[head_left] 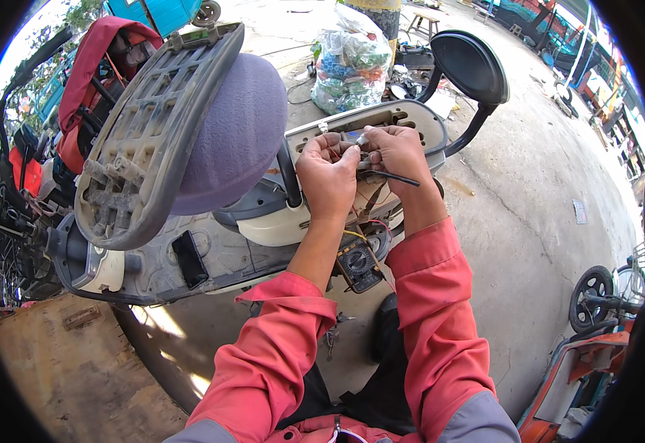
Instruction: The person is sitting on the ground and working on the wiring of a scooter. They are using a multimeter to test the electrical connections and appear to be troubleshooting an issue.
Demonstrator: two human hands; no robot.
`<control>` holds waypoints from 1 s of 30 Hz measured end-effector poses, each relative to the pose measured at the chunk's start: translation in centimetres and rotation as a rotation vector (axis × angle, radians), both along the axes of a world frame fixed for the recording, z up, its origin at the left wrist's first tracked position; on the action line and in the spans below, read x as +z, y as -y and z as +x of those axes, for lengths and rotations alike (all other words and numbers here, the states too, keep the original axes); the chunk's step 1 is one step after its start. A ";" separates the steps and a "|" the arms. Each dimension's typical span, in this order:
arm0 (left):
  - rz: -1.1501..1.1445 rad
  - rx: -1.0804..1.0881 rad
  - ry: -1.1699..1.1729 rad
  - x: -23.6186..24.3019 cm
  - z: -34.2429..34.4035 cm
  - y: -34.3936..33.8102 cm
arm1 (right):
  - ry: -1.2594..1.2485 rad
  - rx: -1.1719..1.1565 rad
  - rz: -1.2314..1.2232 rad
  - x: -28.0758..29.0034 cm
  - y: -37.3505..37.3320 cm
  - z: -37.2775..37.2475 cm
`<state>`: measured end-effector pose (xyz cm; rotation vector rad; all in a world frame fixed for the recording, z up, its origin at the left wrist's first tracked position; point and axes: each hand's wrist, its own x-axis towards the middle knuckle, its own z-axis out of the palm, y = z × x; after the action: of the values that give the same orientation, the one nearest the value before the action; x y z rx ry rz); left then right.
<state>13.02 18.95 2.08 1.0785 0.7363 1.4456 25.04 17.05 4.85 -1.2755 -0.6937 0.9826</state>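
Both my hands are close together over the opened body of an electric scooter (271, 227). My right hand (400, 161) is closed, pinching a small white wire connector (362, 139) between thumb and fingers. A thin black rod (396, 177), perhaps a test probe or a cable end, sticks out to the right under that hand. My left hand (326, 177) is closed against thin wires beside the connector; its fingertips are partly hidden. Below my hands a black multimeter (359, 266) hangs at the scooter's side, with yellow and red leads around it.
The tipped-up seat (134, 140) with a purple cover (237, 136) stands left of my hands. A phone (189, 259) lies on the footboard. A black padded backrest (470, 68) rises at the rear. Beyond are a clear bag (350, 66) of refuse and, lower right, a wheel (590, 299).
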 end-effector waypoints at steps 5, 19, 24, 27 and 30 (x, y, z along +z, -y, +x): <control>0.011 0.009 -0.010 0.0 0.2 -0.1 | -0.002 0.001 0.005 0.3 0.2 -0.1; -0.008 0.069 -0.049 0.0 0.5 0.2 | -0.023 0.023 0.027 0.1 0.3 -0.2; -0.004 0.069 -0.043 0.1 0.2 0.3 | 0.014 0.013 0.017 -0.2 0.1 -0.3; -0.010 0.068 -0.051 0.3 0.2 0.4 | 0.022 0.006 0.010 0.0 0.1 -0.4; -0.009 0.067 -0.043 0.2 0.2 0.4 | 0.011 0.005 0.016 -0.2 0.2 -0.3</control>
<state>13.27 18.52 2.24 1.0902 0.8159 1.4783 24.75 16.88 4.61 -1.2670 -0.7125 0.9734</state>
